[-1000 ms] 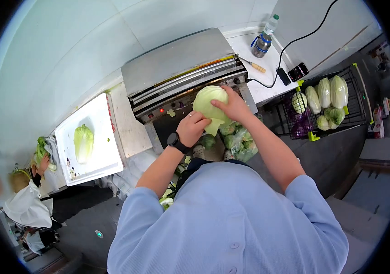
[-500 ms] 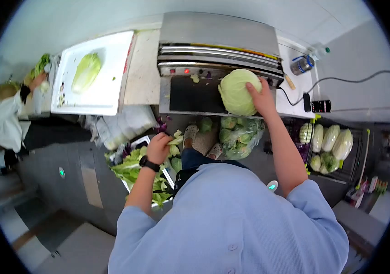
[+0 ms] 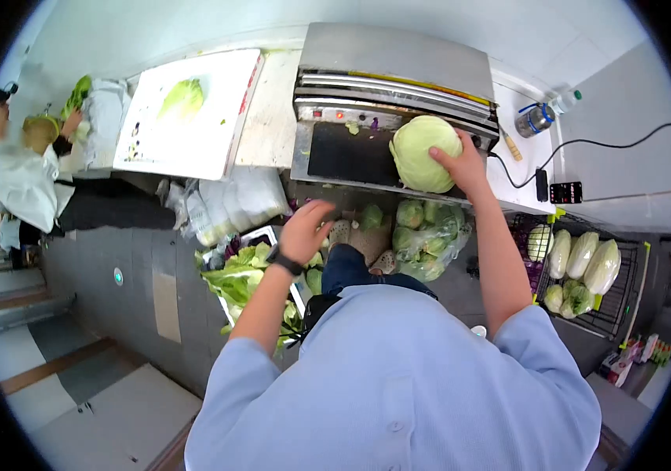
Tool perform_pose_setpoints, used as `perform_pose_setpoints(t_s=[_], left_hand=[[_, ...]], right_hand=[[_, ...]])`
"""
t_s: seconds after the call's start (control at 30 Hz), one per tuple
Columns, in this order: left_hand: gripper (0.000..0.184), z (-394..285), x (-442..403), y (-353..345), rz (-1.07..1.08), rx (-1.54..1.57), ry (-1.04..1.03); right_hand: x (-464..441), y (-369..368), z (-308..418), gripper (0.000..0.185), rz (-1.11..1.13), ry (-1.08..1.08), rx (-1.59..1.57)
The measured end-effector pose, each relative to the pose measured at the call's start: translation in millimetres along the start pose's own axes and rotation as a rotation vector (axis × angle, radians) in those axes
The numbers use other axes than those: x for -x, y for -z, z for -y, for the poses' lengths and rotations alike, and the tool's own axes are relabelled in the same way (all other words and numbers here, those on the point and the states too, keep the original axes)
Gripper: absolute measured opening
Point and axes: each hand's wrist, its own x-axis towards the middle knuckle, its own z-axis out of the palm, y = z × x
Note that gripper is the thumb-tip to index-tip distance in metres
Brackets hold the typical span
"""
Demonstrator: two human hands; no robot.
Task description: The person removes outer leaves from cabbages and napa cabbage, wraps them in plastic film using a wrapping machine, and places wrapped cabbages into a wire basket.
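A round pale green cabbage (image 3: 422, 153) rests on the dark plate of the wrapping machine (image 3: 349, 157). My right hand (image 3: 467, 169) is closed round its right side, thumb on top. My left hand (image 3: 306, 231), with a dark watch at the wrist, hovers above the bin of loose green leaves (image 3: 237, 281). Its fingers are curved and parted, and I see nothing held in them. Small leaf scraps (image 3: 353, 127) lie by the machine's lit red switch.
At left is a white tray (image 3: 143, 145) with a napa cabbage (image 3: 184, 98); beyond it a co-worker (image 3: 29, 188) handles greens. Bagged cabbages (image 3: 430, 239) sit on the floor. At right are a crate of wrapped cabbages (image 3: 584, 255), a knife (image 3: 510, 145), a bottle (image 3: 534, 119) and a phone (image 3: 565, 192).
The leaf in my left hand has been let go, and that hand has risen with its fingers parted. My right hand stays on the cabbage. The whole view has shifted slightly.
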Motion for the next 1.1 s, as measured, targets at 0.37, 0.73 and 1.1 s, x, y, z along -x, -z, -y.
perform_pose_setpoints(t_s=[0.37,0.73,1.1], left_hand=[[0.081,-37.3,-162.1,-77.9,0.034,-0.053,-0.652],[0.064,-37.5,-222.0,-56.9,0.165,-0.067,-0.975],[0.026,-36.4,-241.4,-51.3,0.384,0.120,-0.987]], right_hand=[[37.2,7.2,-21.7,0.084,-0.156,-0.169,-0.430],[46.0,-1.2,-11.5,0.078,-0.238,-0.234,-0.537],[43.7,-12.8,-29.6,0.084,-0.355,-0.219,-0.599]])
